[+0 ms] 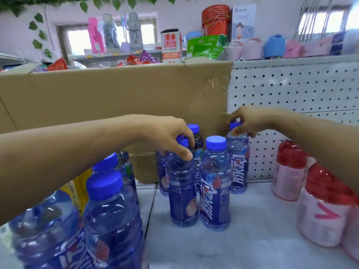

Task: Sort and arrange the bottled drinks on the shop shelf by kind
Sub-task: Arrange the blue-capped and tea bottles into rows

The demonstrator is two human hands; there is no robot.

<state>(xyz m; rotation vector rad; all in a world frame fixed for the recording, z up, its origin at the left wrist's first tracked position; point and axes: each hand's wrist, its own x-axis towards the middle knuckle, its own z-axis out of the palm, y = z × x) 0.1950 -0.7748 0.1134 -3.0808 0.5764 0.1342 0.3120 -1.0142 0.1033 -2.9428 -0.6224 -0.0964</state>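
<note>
Landmark: cardboard sheet [116, 98], upright along the back of the shelf [252, 239].
Left grip [171, 138]: fingers curled down over the cap of a front blue bottle [182, 191], which stands on the shelf before the cardboard's right end. It holds the bottle by the top only.
Right grip [246, 121]: fingertips pinched round the cap of the rear blue bottle [238, 166], close against the cardboard's right edge.
Why by the caps: judged, the bottles stand too close for fingers round the bodies. The cap is the only free handle.
Free bottle [214, 187]: before the cardboard's right end, between the two held bottles. No hand is on it.
Task's things: the blue cluster stands packed before the cardboard's right end. More blue bottles [112, 210] stand before its left half, nearest the camera.
Pink bottles [289, 171]: well right of the cardboard, apart from the blue. Judged a separate kind, kept to its own side.
Yellow bottle [77, 189]: before the cardboard's left half, mostly hidden by the forearm. Judged not yet sorted.
Risk: a cap-held bottle may swing and knock its neighbours.
</note>
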